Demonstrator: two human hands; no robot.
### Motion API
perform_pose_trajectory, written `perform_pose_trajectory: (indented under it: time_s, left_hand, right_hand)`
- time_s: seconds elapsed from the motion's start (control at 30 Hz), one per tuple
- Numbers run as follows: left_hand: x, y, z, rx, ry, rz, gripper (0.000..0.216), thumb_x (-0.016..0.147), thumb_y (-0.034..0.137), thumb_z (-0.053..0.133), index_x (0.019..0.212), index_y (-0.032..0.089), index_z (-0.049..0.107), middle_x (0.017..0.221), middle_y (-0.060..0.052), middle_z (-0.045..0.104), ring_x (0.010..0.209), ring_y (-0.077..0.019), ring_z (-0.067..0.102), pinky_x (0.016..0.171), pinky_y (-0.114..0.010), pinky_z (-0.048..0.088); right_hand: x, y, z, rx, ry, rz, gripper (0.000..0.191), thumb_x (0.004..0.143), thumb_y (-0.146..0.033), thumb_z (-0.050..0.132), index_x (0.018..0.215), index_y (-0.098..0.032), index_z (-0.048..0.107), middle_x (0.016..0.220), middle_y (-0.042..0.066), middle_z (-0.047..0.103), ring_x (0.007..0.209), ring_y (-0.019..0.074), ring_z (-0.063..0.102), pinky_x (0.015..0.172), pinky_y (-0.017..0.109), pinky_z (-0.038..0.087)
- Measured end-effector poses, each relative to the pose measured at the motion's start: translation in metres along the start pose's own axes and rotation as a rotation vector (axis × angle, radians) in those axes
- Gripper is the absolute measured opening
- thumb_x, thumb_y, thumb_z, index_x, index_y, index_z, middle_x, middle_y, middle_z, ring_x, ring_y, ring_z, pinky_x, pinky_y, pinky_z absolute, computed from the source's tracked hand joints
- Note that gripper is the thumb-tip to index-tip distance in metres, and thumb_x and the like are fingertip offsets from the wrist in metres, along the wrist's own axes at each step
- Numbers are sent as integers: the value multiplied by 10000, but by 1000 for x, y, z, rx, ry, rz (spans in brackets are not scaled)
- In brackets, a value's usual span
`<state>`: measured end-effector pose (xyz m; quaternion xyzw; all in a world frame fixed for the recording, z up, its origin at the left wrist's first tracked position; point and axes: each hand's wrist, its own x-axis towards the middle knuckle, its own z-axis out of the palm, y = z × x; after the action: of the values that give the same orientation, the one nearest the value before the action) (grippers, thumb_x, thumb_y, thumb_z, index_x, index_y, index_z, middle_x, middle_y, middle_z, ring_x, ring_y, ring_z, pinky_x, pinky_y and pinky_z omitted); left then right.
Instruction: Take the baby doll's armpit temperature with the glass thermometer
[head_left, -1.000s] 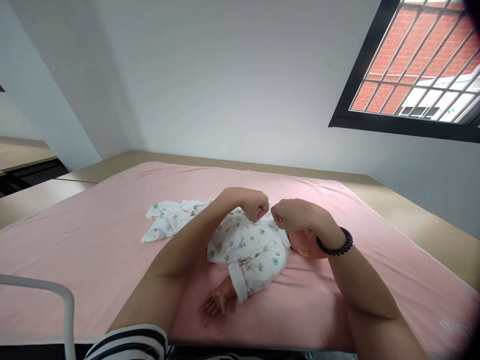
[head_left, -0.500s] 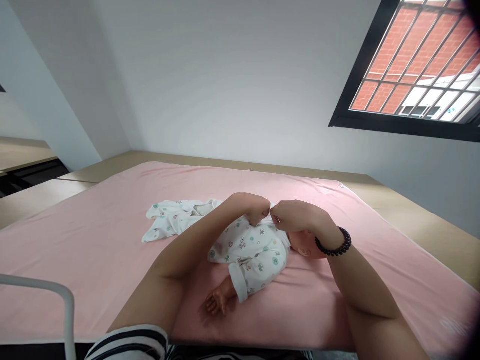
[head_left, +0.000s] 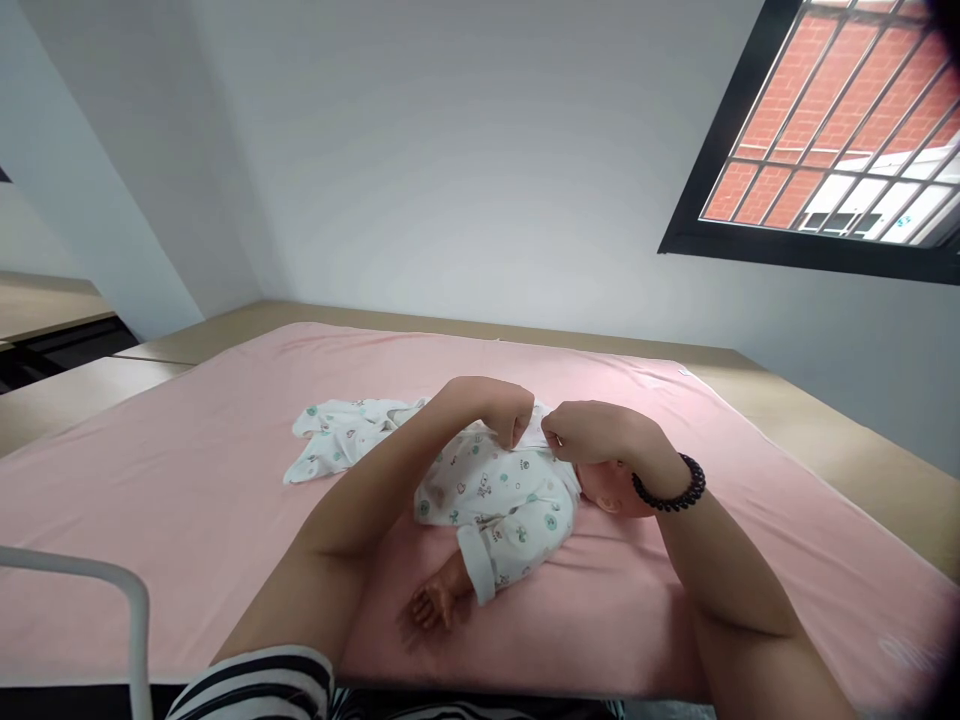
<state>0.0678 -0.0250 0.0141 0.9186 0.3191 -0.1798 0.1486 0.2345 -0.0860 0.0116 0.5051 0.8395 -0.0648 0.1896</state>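
A baby doll (head_left: 602, 487) lies on its back with its head to the right, largely hidden behind my right wrist. It wears a white onesie (head_left: 517, 505) printed with small green and grey figures. My left hand (head_left: 510, 412) is closed on the front of the onesie at the chest, fingertips pressed together. Close to the neckline, my right hand (head_left: 589, 430) also pinches the fabric; a narrow gap separates the two hands. The doll's near hand (head_left: 433, 600) sticks out of a turned-up cuff. The onesie's legs (head_left: 334, 440) stretch flat to the left.
A pink sheet (head_left: 187, 520) covers the wooden table (head_left: 810, 420) beneath the doll. At the lower left stands a white metal rail (head_left: 135, 620). Behind are a pale wall (head_left: 450, 180) and a barred window (head_left: 832, 140). A dark beaded bracelet (head_left: 679, 490) circles my right wrist.
My left hand has shifted slightly left and up, away from my right hand, and more white fabric shows between them. My right hand and the doll stay almost where they were.
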Motion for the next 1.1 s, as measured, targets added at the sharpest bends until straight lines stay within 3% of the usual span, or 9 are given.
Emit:
perform_pose_trajectory:
  time_s: [0.37, 0.6, 0.77, 0.93, 1.1]
  left_hand:
    - [-6, 0, -3, 67, -122, -60, 450, 635, 250, 704, 1074, 278, 799, 992, -27, 747, 793, -216, 630, 573, -276, 434]
    - [-19, 17, -2, 139, -151, -139, 648, 650, 253, 716, 1296, 300, 699, 1104, -35, 734, 874, -251, 648, 623, -308, 482]
    - [-35, 24, -2, 213, -160, -152, 701, 725, 300, 733, 1411, 315, 593, 1242, -49, 688, 973, -266, 640, 700, -326, 496]
    - [-47, 11, -6, 139, -48, -131, 523, 812, 346, 688, 1326, 373, 596, 1243, -9, 662, 963, -222, 632, 690, -302, 455]
    - [-28, 0, -5, 77, -22, -27, 317, 809, 382, 662, 1113, 303, 618, 1156, 0, 668, 894, -202, 621, 644, -292, 426]
  right_hand:
    - [0, -3, 1, 22, -30, -19, 178, 793, -121, 496, 661, -193, 401, 628, 8, 492, 539, 123, 359, 511, 294, 277]
    - [8, 3, 6, 40, -39, -80, 247, 779, -141, 494, 642, -200, 297, 567, -34, 328, 528, 107, 245, 501, 292, 235]
    - [4, 4, 5, 78, 13, -236, 223, 784, -154, 486, 672, -203, 299, 598, -41, 308, 561, 111, 233, 518, 294, 231]
    - [-8, 6, 0, 96, 73, -288, 145, 782, -169, 483, 705, -205, 364, 636, -39, 410, 584, 115, 310, 538, 289, 258]
    - [-17, 13, -5, 161, 65, -247, 100, 763, -171, 490, 721, -201, 404, 666, -37, 459, 614, 117, 335, 564, 288, 258]
